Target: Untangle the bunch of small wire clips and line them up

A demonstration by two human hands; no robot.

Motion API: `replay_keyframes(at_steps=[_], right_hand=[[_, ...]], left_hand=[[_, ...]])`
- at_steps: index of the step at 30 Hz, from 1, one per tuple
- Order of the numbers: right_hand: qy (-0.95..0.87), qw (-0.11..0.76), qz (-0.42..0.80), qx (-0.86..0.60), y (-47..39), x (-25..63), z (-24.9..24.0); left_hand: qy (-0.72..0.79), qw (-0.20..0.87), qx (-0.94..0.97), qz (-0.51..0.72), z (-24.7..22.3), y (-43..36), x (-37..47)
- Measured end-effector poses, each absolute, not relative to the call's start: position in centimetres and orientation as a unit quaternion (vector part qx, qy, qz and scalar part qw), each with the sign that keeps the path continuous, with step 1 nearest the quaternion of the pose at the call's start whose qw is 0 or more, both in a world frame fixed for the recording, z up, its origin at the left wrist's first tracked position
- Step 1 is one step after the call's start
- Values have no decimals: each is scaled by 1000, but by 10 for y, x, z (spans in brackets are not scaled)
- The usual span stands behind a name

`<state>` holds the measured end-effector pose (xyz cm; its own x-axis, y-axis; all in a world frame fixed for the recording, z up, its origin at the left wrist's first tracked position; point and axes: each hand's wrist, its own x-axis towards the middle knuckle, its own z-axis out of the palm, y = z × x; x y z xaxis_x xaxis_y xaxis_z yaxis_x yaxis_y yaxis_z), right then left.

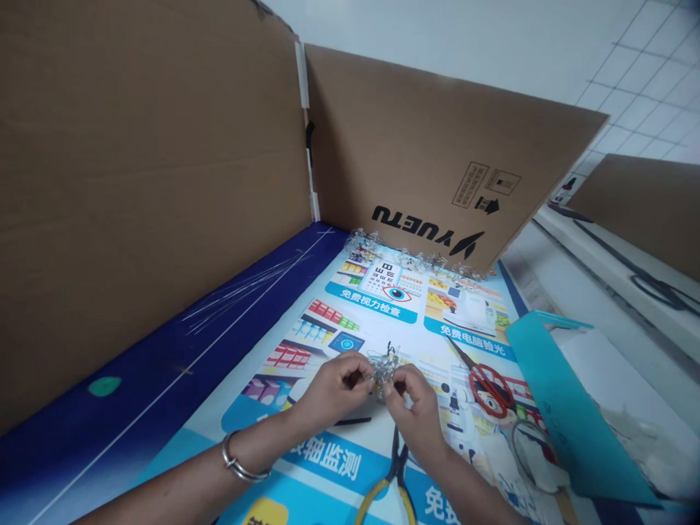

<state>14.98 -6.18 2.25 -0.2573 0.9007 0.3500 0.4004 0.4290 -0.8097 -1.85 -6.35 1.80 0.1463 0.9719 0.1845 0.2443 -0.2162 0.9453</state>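
Between my two hands is a small cluster of clear beads and thin wire (385,368), with dark wire ends sticking up from its top. Thumb and fingertips of my left hand (345,383) pinch its left side. My right hand (413,405) pinches the right side in the same way. A silver bangle circles my left wrist. Just below the hands lie pliers with yellow handles (402,481), their jaws pointing toward the cluster. The finest details of the beadwork are too small to make out.
Red-handled scissors (491,390) lie to the right, near a roll of clear tape (539,456) and a teal folder (574,408). Several similar clear clusters (421,261) line the base of the cardboard panel (437,146). Thin wire strands (246,288) and a green piece (103,386) lie left.
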Motion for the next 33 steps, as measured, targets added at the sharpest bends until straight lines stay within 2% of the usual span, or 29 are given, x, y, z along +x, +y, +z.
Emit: replay_keyframes(at_steps=[7,15,23,27,33], right_hand=[[-757,415,177,-472,-62,148,17],[-830,353,149,-405,-61,153,15],[-865,281,94,-405,-58,154,16],[-879,233,78,-408,-58,153,22],[-864,248,108,-426,-56,155,25]], left_hand=[[481,378,640,464,19,-63,-17],[478,356,651,471,8,-65,-13],[501,341,658,447,6,-67,-13],[522,368,631,442,5,-66,-12],[493,466,564,471,3,-65,-8]])
